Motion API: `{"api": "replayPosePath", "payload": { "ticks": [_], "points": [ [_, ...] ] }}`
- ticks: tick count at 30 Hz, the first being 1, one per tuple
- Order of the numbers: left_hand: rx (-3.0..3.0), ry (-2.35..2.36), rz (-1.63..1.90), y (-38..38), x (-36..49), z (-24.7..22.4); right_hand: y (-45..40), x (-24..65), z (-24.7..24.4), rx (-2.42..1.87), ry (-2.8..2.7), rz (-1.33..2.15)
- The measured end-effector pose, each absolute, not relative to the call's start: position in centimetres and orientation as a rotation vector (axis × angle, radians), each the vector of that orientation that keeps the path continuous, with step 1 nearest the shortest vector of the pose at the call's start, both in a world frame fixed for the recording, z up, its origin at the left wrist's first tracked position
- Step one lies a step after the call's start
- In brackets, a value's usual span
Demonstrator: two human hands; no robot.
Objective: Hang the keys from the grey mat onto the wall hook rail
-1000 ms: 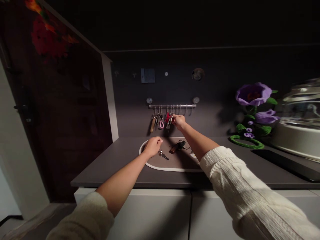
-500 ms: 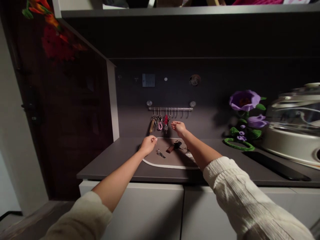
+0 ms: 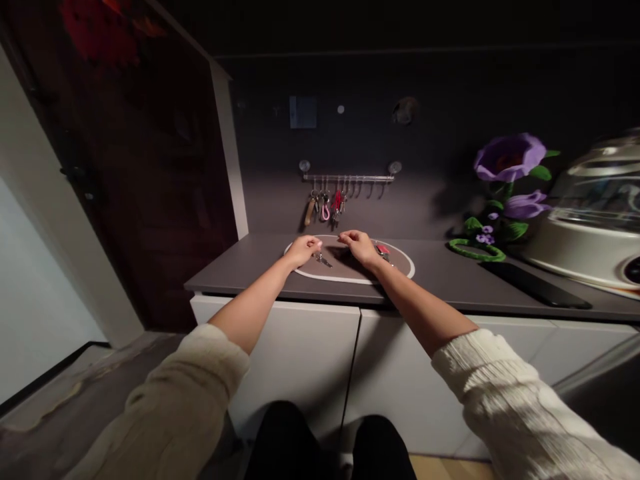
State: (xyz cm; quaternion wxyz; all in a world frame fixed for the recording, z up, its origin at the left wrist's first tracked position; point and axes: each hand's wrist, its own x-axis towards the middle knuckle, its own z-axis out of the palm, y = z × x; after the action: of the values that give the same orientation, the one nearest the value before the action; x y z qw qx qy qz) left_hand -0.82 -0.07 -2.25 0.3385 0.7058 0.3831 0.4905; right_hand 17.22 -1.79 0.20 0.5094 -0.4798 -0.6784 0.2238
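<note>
Over the left part of a brown oval mat with a white rim (image 3: 345, 279), my left hand (image 3: 303, 251) is closed in a pinch beside a small silver key (image 3: 326, 262); contact with it is unclear. My right hand (image 3: 361, 247) is above the mat's middle, fingers bent together, and what they hold, if anything, is too small to make out. It partly hides dark keys on the mat. Right of it lies a red item with keys (image 3: 383, 251). Keys with brown, pink (image 3: 325, 212) and red tags (image 3: 338, 200) hang on the rail (image 3: 350, 178).
Purple knitted flowers (image 3: 511, 159) with a green ring base stand to the right, beside a cream appliance with a clear cover (image 3: 583, 237). A black flat object (image 3: 535, 285) lies before them on the grey counter (image 3: 240, 267). A dark door (image 3: 150, 200) is at left.
The view has tilted down. My right hand has come down from near the hanging keys to just over the mat. My left hand stays at the mat's left side, close to the silver key.
</note>
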Motion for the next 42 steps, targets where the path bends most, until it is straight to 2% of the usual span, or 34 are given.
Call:
{"api": "replayPosePath", "payload": {
  "ticks": [7, 18, 27, 42],
  "points": [
    [2.028, 1.07, 1.166, -0.2, -1.3, -2.6, -3.9, 16.7, -0.2, -1.303, -2.041, 0.047],
    [2.094, 1.166, 1.135, -0.8, -1.4, -2.4, -2.9, 16.3, -0.7, -1.239, -2.304, -0.224],
    [2.089, 1.216, 1.112, -1.0, -1.2, -2.1, -2.5, 16.3, -1.0, -1.266, -2.345, -0.254],
    [1.83, 0.928, 1.25, -2.2, -1.0, -1.0, -2.8, 16.5, -1.1, -1.216, -2.24, -0.084]
  ]
}}
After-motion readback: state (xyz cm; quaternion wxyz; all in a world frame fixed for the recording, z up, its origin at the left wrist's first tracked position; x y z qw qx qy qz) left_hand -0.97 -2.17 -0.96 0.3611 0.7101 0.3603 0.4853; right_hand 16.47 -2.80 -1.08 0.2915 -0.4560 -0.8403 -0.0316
